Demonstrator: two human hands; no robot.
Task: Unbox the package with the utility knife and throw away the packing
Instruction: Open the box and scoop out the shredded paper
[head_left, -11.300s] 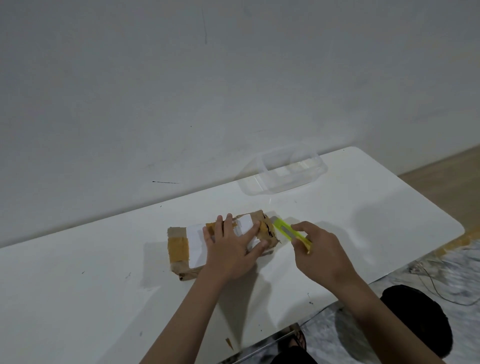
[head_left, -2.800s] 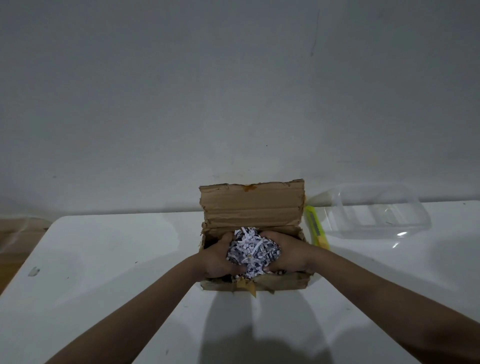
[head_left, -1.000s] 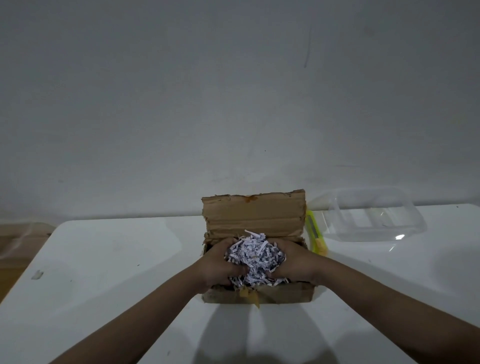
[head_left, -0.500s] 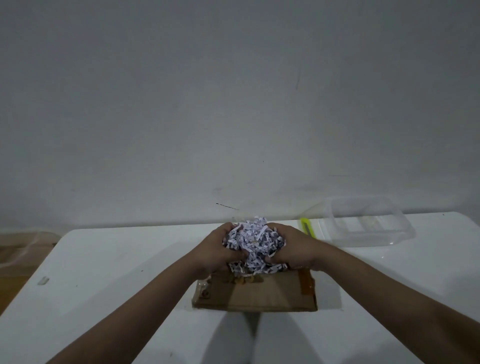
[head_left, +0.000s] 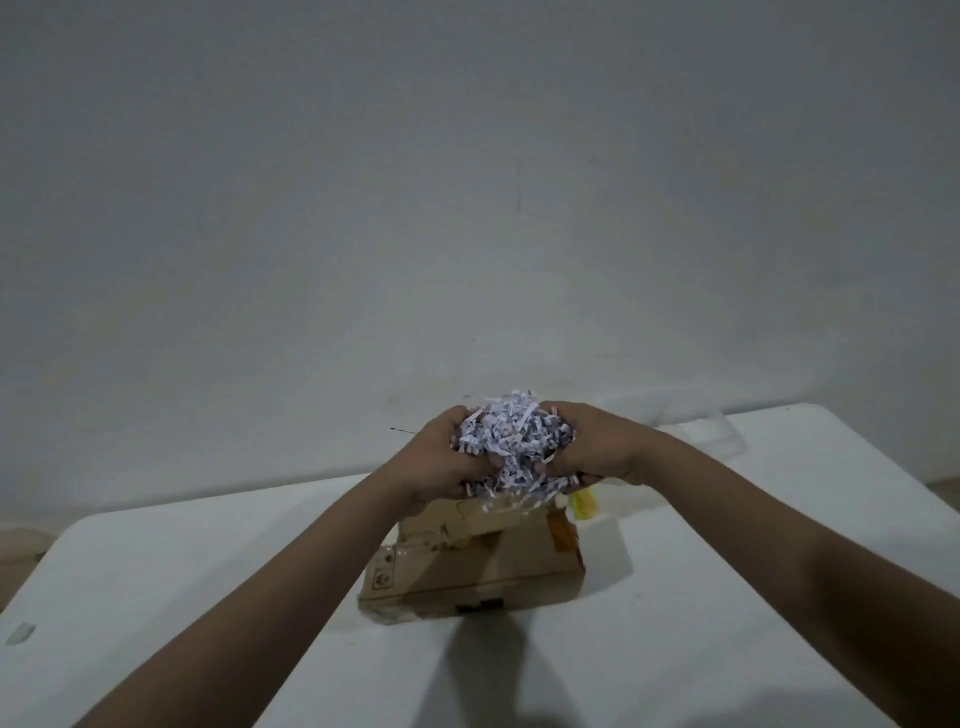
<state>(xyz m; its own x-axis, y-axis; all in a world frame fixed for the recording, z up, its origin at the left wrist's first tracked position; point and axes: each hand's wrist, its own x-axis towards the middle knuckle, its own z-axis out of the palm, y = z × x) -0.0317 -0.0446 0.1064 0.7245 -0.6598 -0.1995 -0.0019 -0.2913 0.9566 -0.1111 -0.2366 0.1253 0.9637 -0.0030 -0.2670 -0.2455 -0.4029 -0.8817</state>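
White table (head_left: 156, 571) bears a cardboard box (head_left: 483, 571), markings unreadable; left hand (head_left: 441, 457) and right hand (head_left: 592, 447) clutch shredded paper (head_left: 511, 441).

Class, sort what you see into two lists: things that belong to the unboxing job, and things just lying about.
Job: shredded paper, held by left hand and right hand; box; knife.
Lying about: clear tub; scrap on table.

dim, grey | soft focus | wide-angle edge bending | shadows fall toward camera
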